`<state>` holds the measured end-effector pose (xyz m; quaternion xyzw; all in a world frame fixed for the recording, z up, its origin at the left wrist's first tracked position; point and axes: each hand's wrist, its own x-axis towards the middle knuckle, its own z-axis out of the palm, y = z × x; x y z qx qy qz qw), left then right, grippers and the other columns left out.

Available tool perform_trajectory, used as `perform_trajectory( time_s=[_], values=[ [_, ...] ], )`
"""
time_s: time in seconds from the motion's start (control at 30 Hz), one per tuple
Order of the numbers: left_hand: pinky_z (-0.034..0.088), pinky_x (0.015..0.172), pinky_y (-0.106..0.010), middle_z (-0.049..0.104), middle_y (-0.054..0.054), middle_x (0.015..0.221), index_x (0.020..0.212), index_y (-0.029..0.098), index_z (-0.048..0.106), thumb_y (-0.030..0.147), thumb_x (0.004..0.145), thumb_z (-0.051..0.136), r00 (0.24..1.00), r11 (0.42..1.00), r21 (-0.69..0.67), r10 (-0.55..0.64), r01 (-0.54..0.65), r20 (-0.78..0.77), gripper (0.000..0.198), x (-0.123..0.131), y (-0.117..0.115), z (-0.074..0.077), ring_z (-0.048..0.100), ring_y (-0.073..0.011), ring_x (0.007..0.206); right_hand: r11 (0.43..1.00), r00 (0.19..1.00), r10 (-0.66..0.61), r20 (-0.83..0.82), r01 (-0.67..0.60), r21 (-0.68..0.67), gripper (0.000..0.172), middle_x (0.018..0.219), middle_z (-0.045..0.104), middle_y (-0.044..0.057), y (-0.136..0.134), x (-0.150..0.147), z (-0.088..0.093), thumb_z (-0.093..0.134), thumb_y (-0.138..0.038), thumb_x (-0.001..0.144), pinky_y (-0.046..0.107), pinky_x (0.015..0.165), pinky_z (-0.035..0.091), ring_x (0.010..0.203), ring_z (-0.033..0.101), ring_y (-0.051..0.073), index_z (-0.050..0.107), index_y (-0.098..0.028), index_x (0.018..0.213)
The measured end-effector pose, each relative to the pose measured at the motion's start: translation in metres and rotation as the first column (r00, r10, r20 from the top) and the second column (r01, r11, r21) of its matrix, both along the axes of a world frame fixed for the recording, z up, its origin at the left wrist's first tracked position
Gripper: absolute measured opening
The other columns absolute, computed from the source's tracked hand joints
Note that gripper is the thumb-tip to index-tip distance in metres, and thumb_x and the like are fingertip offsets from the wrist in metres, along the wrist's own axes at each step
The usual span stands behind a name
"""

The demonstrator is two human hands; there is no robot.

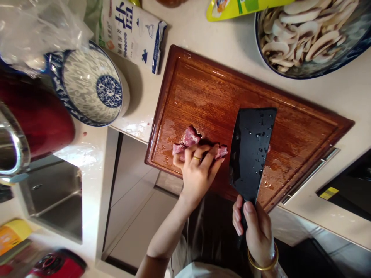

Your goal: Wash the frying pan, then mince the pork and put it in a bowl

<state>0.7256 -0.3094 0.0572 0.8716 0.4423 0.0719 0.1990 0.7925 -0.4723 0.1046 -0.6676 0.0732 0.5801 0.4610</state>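
Raw meat (191,136) lies in pieces on the left part of a wet, reddish-brown wooden cutting board (214,88). My left hand (197,166), with a ring on one finger, is closed over the meat, its bent fingertips pressing on the pieces and hiding part of them. In my right hand (256,227) is the handle of a black cleaver (252,146). Its broad blade, dotted with water drops, is tilted flat above the board, just right of the meat and apart from it.
A bowl (261,63) of sliced mushrooms stands at the back right, near a yellow-green packet (246,7). A white salt bag (133,34), a patterned bowl (87,85) and a red pot (43,116) are on the left. A sink (55,193) lies lower left.
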Motion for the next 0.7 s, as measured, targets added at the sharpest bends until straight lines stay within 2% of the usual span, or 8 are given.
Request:
perform_trajectory(
  time_s=[0.1, 0.2, 0.4, 0.6, 0.7],
  values=[
    [0.029, 0.088, -0.039, 0.069, 0.000, 0.090, 0.098, 0.028, 0.067, 0.028, 0.082, 0.064, 0.999, 1.000, -0.001, 0.028, -0.028, 0.039, 0.017, 0.0052, -0.0108, -0.0064, 0.054, -0.0207, 0.093, 1.000, 1.000, -0.005, 0.007, 0.005, 0.000, 0.028, 0.060, 0.045, -0.004, -0.0006, 0.0010, -0.0002, 0.040, -0.045, 0.093, 0.019, 0.037, 0.032, 0.041, 0.039, 0.006, 0.050, -0.019, 0.087],
    [0.030, 0.089, -0.039, 0.071, 0.002, 0.083, 0.090, 0.025, 0.067, 0.023, 0.083, 0.063, 0.995, 0.999, 0.007, 0.032, -0.033, 0.095, 0.008, 0.0053, -0.0124, -0.0093, 0.057, -0.0190, 0.090, 1.000, 1.000, -0.017, 0.008, 0.017, 0.006, 0.028, 0.059, 0.044, -0.005, -0.0015, 0.0027, -0.0002, 0.040, -0.045, 0.093, 0.019, 0.037, 0.032, 0.040, 0.038, 0.006, 0.051, -0.020, 0.086],
    [0.032, 0.093, -0.041, 0.073, -0.001, 0.089, 0.104, 0.027, 0.065, 0.026, 0.082, 0.065, 0.993, 0.998, 0.033, 0.045, -0.049, 0.111, 0.022, 0.0005, -0.0119, -0.0075, 0.060, -0.0204, 0.095, 1.000, 1.000, -0.025, -0.001, 0.025, 0.002, 0.029, 0.059, 0.044, -0.004, -0.0028, 0.0054, -0.0002, 0.041, -0.046, 0.092, 0.019, 0.038, 0.032, 0.041, 0.039, 0.006, 0.052, -0.020, 0.087],
    [0.023, 0.100, -0.045, 0.072, 0.005, 0.074, 0.085, 0.027, 0.068, 0.019, 0.081, 0.064, 0.985, 0.994, 0.050, 0.093, -0.101, 0.142, 0.009, -0.0008, -0.0146, -0.0066, 0.062, -0.0176, 0.085, 1.000, 1.000, -0.023, 0.011, 0.023, 0.007, 0.030, 0.059, 0.045, -0.004, -0.0013, 0.0075, -0.0011, 0.043, -0.047, 0.091, 0.018, 0.035, 0.032, 0.040, 0.039, 0.006, 0.052, -0.020, 0.084],
    [0.024, 0.099, -0.044, 0.072, 0.003, 0.079, 0.091, 0.028, 0.068, 0.020, 0.082, 0.063, 0.986, 0.993, 0.024, 0.109, -0.113, 0.128, 0.012, -0.0010, -0.0132, -0.0039, 0.060, -0.0184, 0.089, 1.000, 0.999, -0.006, 0.033, 0.006, -0.007, 0.029, 0.058, 0.045, -0.004, -0.0024, 0.0087, -0.0017, 0.043, -0.046, 0.091, 0.019, 0.036, 0.032, 0.040, 0.039, 0.006, 0.052, -0.020, 0.085]
  ],
)
